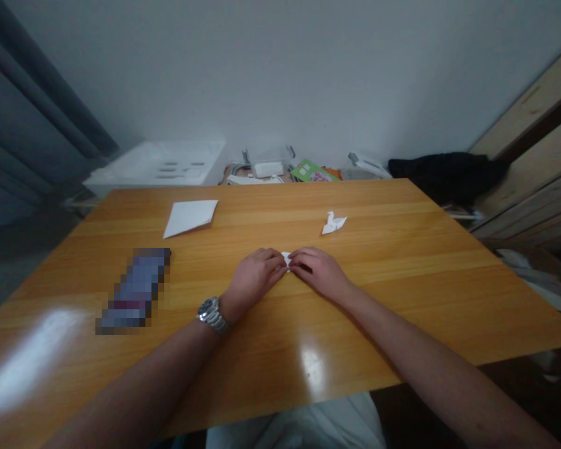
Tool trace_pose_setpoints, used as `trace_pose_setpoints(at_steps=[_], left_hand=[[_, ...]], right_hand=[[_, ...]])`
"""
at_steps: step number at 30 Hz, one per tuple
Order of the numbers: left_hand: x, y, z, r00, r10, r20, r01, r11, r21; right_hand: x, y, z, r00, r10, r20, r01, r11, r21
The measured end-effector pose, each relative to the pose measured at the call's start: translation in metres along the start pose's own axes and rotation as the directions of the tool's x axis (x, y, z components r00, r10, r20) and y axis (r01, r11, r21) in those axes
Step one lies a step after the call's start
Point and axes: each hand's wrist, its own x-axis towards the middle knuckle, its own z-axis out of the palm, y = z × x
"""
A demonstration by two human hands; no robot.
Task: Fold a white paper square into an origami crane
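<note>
My left hand (255, 277), with a metal watch (211, 313) on its wrist, and my right hand (318, 272) meet at the middle of the wooden table (402, 299). Both pinch a small folded white paper piece (286, 259), of which only a corner shows between the fingertips. The fingers of both hands are curled and pressed on it. A finished folded white paper figure (333, 223) stands on the table beyond my right hand. A larger folded white sheet (189, 217) lies flat at the far left.
A blurred dark oblong object (134, 290) lies on the table's left side. Behind the table are a white plastic box (161, 165), assorted clutter (308, 169) and a black cloth (446, 171). Wooden furniture (537, 156) rises on the right, a curtain (23, 137) on the left.
</note>
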Motion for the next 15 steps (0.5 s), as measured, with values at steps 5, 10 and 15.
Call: trace_pose_setpoints(at_steps=[5,10,15], left_hand=[[0.0000,0.0006,0.0012,1.000,-0.022,-0.021,0.022,0.999,-0.032],[0.0008,0.0013,0.0042,0.997,-0.055,-0.050,0.051,0.995,-0.082],[0.0048,-0.0001,0.0099,0.992,-0.102,-0.073,0.093,0.989,-0.115]], right_hand=[[0.0027,-0.0035,-0.0012,1.000,0.029,-0.001,-0.029,0.999,0.035],[0.0077,-0.0077,-0.0068,0.998,0.056,0.037,-0.057,0.997,0.047],[0.0091,-0.0075,-0.0063,0.996,0.078,0.036,-0.080,0.995,0.052]])
